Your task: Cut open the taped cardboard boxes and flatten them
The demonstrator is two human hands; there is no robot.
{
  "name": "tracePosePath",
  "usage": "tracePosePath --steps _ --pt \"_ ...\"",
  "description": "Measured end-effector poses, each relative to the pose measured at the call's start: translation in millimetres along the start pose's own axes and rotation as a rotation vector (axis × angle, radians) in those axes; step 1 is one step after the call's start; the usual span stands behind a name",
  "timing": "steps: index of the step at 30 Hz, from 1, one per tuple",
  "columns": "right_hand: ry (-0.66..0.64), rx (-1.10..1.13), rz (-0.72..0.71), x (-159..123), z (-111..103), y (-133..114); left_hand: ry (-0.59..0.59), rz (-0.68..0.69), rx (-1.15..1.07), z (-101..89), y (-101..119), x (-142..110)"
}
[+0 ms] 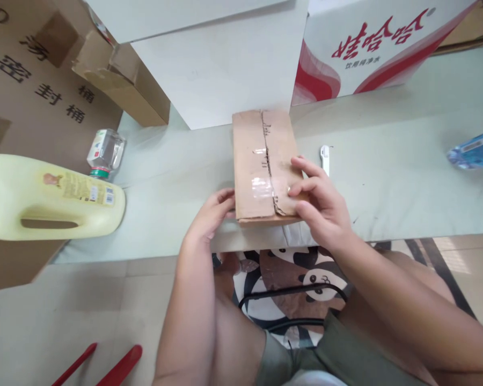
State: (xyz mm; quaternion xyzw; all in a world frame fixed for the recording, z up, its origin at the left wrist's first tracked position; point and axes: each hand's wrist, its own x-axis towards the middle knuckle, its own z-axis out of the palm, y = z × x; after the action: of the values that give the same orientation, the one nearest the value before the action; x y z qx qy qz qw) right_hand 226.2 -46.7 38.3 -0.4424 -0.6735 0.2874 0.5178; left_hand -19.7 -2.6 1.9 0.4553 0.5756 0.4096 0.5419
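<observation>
A small brown cardboard box (251, 161) stands near the front edge of the cloth-covered table, its two top flaps meeting at a ragged seam with bits of clear tape on it. Against the box's lower left side rests my left hand (215, 212), fingers curled and their tips partly hidden, steadying it. My right hand (322, 206) is over the right flap, with fingers bent and spread apart and the tips touching the cardboard near the front right corner. Just beyond that hand lies a white box cutter (324, 159), partly covered by my fingers.
Behind the box stand a tall white carton (221, 75) and a red-and-white carton (354, 53). At left are a yellow jug (84, 214), a clear bottle (107, 150), a narrow brown box (140, 96) and a large printed carton (24, 91). A blue bottle (477, 150) lies far right.
</observation>
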Motion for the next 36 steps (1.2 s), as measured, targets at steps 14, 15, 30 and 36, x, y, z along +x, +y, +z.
tracePosePath --steps 14,15,30,36 --pt "0.062 -0.381 0.244 18.1 -15.9 33.9 0.142 0.665 0.183 -2.9 -0.7 5.1" --pt "0.104 -0.524 0.288 21.0 -21.5 43.5 0.145 0.660 0.174 -2.8 -1.5 6.1" --pt "0.299 -0.181 0.122 22.8 -24.7 14.4 0.179 0.721 0.200 4.0 -3.7 11.3" --pt "0.138 -0.225 -0.337 9.9 -7.3 -55.9 0.189 0.734 0.229 4.1 -4.4 16.4"
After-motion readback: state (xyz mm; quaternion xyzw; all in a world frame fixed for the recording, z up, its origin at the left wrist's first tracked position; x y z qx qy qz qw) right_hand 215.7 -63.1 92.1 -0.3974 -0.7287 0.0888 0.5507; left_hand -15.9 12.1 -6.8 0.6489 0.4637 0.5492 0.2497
